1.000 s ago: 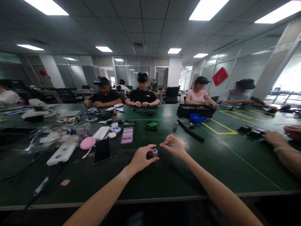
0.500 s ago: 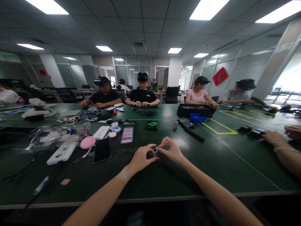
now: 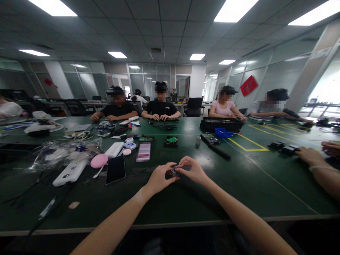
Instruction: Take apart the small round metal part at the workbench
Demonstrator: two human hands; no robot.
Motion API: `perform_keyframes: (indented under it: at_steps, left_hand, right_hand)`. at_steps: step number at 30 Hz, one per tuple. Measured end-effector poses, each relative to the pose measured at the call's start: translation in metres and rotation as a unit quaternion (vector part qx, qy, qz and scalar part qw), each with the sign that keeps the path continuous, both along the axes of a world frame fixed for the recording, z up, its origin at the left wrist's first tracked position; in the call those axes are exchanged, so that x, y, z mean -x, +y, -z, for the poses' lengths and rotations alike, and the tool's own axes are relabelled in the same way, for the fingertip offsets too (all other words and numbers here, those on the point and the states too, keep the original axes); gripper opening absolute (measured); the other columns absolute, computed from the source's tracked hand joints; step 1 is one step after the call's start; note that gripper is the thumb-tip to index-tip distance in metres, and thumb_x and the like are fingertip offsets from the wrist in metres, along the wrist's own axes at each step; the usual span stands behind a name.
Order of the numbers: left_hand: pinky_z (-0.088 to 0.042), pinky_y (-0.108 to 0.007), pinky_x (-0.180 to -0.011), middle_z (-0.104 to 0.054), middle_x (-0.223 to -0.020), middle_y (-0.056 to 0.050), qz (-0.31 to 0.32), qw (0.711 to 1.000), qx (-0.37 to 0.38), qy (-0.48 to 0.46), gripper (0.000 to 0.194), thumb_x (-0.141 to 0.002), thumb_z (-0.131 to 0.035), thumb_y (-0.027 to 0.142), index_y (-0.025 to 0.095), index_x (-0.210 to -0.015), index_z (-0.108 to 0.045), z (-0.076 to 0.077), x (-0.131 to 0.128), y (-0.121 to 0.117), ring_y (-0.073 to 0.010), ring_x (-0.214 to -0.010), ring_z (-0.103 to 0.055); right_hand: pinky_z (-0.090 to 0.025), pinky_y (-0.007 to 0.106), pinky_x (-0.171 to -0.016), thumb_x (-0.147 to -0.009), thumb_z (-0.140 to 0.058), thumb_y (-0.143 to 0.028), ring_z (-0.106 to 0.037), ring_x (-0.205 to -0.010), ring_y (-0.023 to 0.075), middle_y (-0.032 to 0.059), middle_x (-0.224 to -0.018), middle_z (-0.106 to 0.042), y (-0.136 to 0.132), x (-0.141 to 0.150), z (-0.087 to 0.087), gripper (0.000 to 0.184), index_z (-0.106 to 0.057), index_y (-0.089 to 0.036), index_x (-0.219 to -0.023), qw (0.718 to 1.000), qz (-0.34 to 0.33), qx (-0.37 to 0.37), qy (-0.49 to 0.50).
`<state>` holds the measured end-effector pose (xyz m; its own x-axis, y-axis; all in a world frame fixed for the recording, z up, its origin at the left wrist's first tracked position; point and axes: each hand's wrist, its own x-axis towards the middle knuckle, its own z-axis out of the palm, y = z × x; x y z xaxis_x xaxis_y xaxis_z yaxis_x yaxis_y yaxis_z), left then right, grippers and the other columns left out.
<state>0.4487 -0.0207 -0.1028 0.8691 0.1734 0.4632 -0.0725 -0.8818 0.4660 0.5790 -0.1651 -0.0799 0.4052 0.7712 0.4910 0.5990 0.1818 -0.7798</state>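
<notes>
My left hand [image 3: 161, 178] curves its thumb and fingers around a small round metal part [image 3: 174, 173] just above the green table [image 3: 225, 198]. The part looks like a short silvery cylinder with a darker top; its exact kind is too small to tell. From the right, my right hand [image 3: 193, 170] reaches in with thumb and forefinger pinched at the top of this part. Whatever lies between those fingertips is hidden. Beyond my hands a similar metal cylinder [image 3: 198, 140] stands upright.
Left of my hands lie a dark phone [image 3: 115, 170], a pink round lid [image 3: 99, 160], a white power bank [image 3: 70, 172] and plastic bags. Farther off are a circuit board [image 3: 171, 141], a hard drive [image 3: 210, 138] and a blue tray [image 3: 223, 132]. A co-worker's hand [image 3: 308, 154] is at right.
My right hand's fingers have come slightly lower and closer over the top of the metal part. The left hand has stayed in place around it.
</notes>
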Motion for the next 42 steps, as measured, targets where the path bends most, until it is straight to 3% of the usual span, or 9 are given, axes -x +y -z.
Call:
perform_keyframes:
  at_steps: [16,23,35,42]
  left_hand:
    - [-0.044,-0.032,-0.082,-0.068,-0.102,0.000,0.015,1.000,0.016,0.003,0.053,-0.075,-0.070,0.041,0.027,-0.122,-0.049,-0.004,0.002,-0.002,-0.0214,-0.088,-0.064]
    - [-0.044,-0.033,-0.081,-0.069,-0.099,0.000,0.008,1.000,0.016,0.003,0.052,-0.074,-0.071,0.041,0.027,-0.121,-0.051,-0.005,0.001,-0.003,-0.0227,-0.091,-0.064]
    - [-0.045,-0.032,-0.081,-0.070,-0.095,0.002,0.015,1.000,0.021,-0.003,0.054,-0.074,-0.072,0.041,0.028,-0.122,-0.050,-0.003,0.001,-0.002,-0.0209,-0.087,-0.065]
    - [-0.045,-0.033,-0.083,-0.070,-0.099,0.000,0.008,1.000,0.021,0.009,0.056,-0.074,-0.072,0.042,0.027,-0.122,-0.050,-0.002,0.001,-0.001,-0.0219,-0.089,-0.065]
  right_hand:
    - [-0.054,0.034,-0.077,-0.077,-0.068,-0.033,-0.068,-0.078,0.0179,0.0031,-0.083,-0.069,0.004,0.002,0.005,0.019,-0.058,-0.018,-0.084,0.999,0.011,-0.034,0.024]
    - [-0.053,0.036,-0.079,-0.078,-0.067,-0.033,-0.067,-0.081,0.0189,0.0038,-0.085,-0.069,0.005,0.003,0.006,0.019,-0.058,-0.018,-0.086,1.000,-0.006,-0.001,0.026]
    - [-0.050,0.032,-0.075,-0.084,-0.058,-0.035,-0.063,-0.076,0.0173,0.0011,-0.077,-0.059,0.003,0.004,0.001,0.017,-0.050,-0.020,-0.084,0.997,0.049,-0.062,-0.019]
    - [-0.050,0.030,-0.070,-0.086,-0.056,-0.034,-0.064,-0.073,0.0167,0.0014,-0.076,-0.063,-0.001,0.004,-0.002,0.014,-0.051,-0.021,-0.088,0.998,0.026,-0.023,-0.057]
